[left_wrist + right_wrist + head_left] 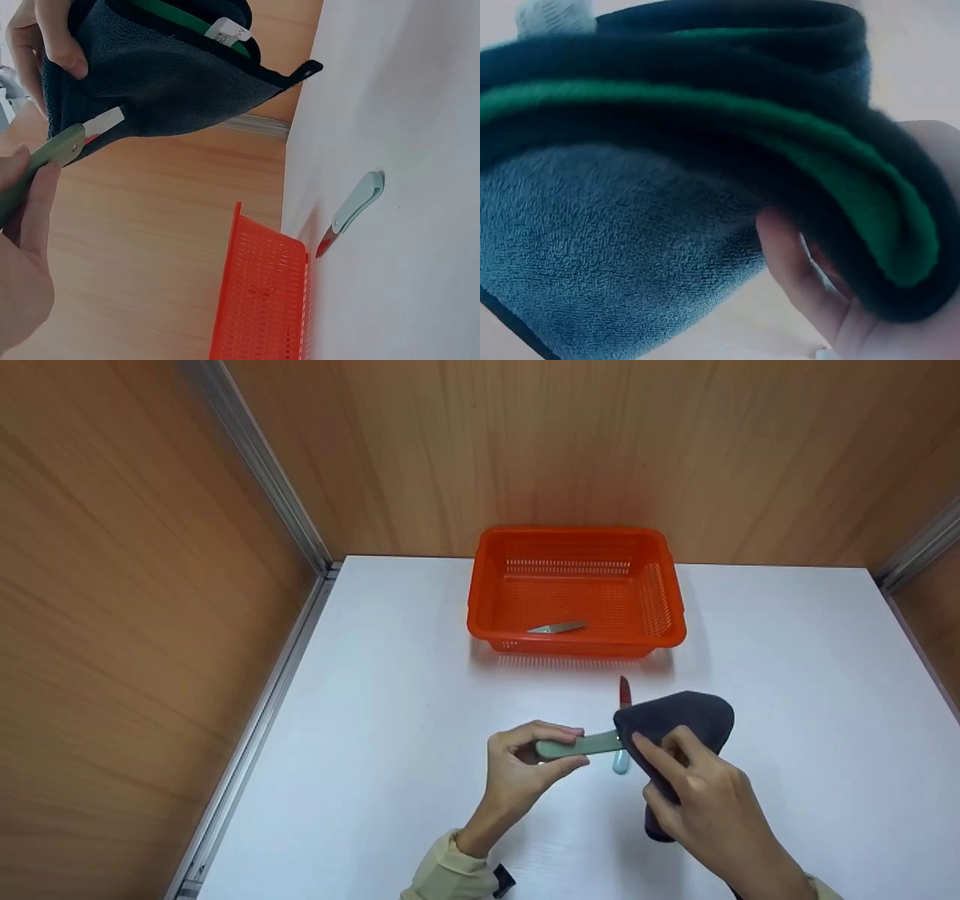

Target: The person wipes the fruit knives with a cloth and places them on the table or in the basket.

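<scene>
My left hand pinches the green handle of a knife between thumb and fingers, above the table. Around its blade lies a dark blue-grey cloth, which my right hand pinches and holds. In the left wrist view a short stretch of bare blade shows between handle and cloth; the tip is hidden. Green lining and a white tag show along the cloth's folds. Below the hands, a second knife with a pale blue handle lies on the table, its blade towards the basket.
An orange-red perforated basket stands at the back of the white table. Inside it lies a small knife, partly visible. Wood-grained panels rise at the back and the sides.
</scene>
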Available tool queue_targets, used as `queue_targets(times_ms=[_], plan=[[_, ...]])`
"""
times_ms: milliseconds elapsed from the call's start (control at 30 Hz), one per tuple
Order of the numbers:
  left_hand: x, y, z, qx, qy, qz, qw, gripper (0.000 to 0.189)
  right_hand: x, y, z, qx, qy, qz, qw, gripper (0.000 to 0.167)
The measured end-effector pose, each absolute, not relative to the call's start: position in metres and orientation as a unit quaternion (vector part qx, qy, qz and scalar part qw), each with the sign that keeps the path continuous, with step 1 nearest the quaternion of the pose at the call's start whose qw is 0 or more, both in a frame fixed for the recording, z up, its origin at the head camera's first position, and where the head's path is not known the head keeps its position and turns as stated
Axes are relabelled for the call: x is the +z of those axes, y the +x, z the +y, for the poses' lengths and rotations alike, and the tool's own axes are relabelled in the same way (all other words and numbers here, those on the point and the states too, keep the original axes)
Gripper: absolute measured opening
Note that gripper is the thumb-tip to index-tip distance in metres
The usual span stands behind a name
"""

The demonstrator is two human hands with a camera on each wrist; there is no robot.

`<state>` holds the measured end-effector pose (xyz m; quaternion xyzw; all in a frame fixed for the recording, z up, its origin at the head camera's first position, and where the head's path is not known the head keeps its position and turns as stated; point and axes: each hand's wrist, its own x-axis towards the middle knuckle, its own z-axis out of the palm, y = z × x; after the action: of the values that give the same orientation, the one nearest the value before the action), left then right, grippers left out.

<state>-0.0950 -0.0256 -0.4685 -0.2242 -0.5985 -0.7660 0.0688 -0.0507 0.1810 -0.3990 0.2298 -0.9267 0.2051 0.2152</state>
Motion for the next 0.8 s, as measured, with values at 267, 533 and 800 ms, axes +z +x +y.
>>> queue_targets(times_ms=[267, 533, 800], plan=[[-0.469, -0.093, -0.027, -0.76, -0.227, -0.603, 0.083, 0.023, -0.403, -0.053, 0.184, 0.193, 0.203, -0.94, 0.196, 0.041], [-0.467, -0.094, -0.03, -0.758, -0.245, -0.597, 0.097, 0.022, -0.406, -0.057, 0.197, 0.194, 0.18, -0.945, 0.191, 0.042], [-0.468, -0.096, -0.033, -0.751, -0.265, -0.593, 0.117, 0.022, -0.41, -0.06, 0.209, 0.202, 0.173, -0.943, 0.201, 0.041]])
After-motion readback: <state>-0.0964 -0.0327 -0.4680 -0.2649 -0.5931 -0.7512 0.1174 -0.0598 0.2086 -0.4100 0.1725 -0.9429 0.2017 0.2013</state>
